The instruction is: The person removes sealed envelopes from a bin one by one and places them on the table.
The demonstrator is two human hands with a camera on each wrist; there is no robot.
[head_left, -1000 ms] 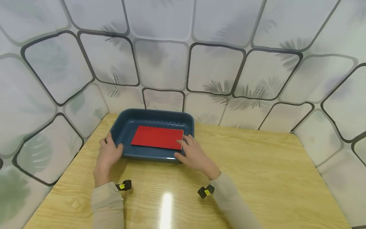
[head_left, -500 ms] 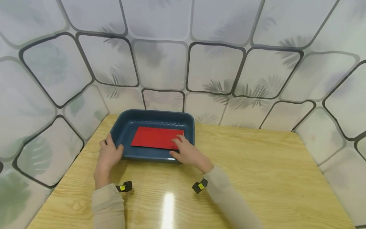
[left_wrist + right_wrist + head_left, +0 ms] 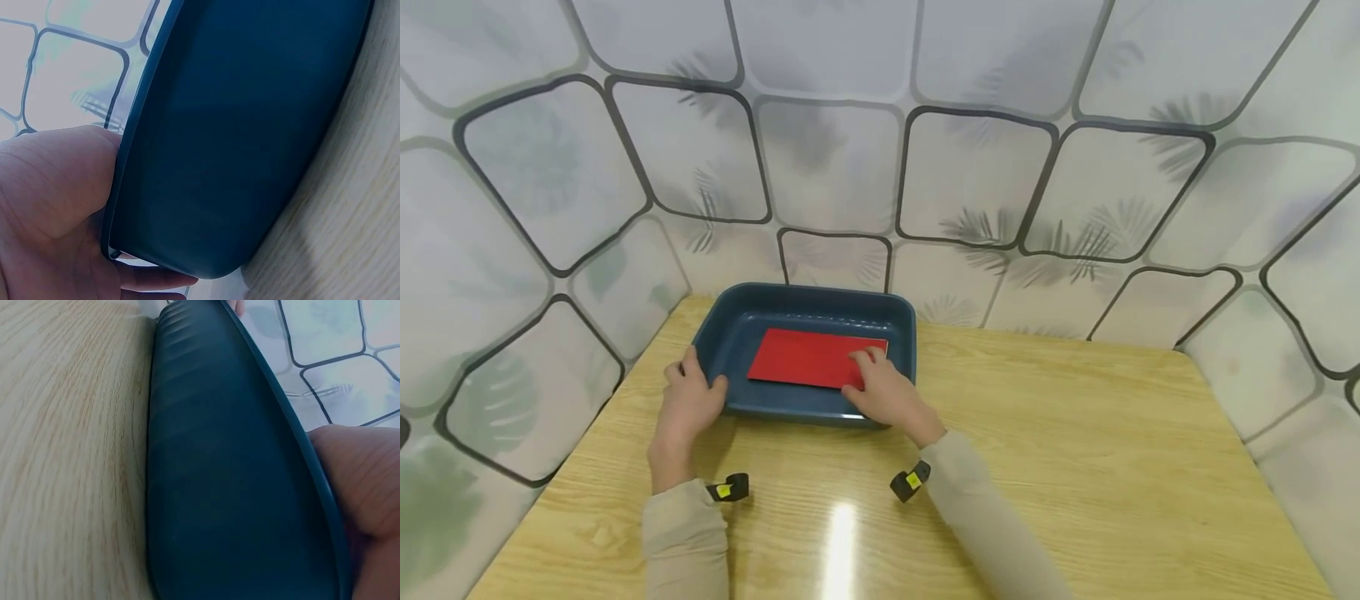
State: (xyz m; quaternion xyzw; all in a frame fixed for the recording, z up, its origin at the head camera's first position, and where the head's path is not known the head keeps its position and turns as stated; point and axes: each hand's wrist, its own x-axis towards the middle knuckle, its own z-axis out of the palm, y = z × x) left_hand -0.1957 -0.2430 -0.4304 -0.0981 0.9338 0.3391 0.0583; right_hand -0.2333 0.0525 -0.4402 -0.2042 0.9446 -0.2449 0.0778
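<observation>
A dark blue tray (image 3: 805,410) stands on the wooden table in the head view. Inside it lies a flat red rectangular thing (image 3: 805,358), like a thin booklet or card, with a pale right edge. My left hand (image 3: 691,408) grips the tray's left front corner. In the left wrist view, the thumb of that hand (image 3: 56,187) lies over the rim and fingers reach outside the wall. My right hand (image 3: 883,393) reaches over the front rim, its bent fingers over the red thing's right part; whether they press it is hidden. The right wrist view shows mostly the tray's outer wall (image 3: 225,462).
The wooden table (image 3: 1075,450) stretches off to the right of the tray. A patterned wall covering (image 3: 827,167) rises behind the tray and on both sides. Each wrist carries a small black camera, such as the right one (image 3: 910,482).
My right hand has moved left, from the red thing's right edge to further over its surface. The left hand, the tray and the red thing stay in place.
</observation>
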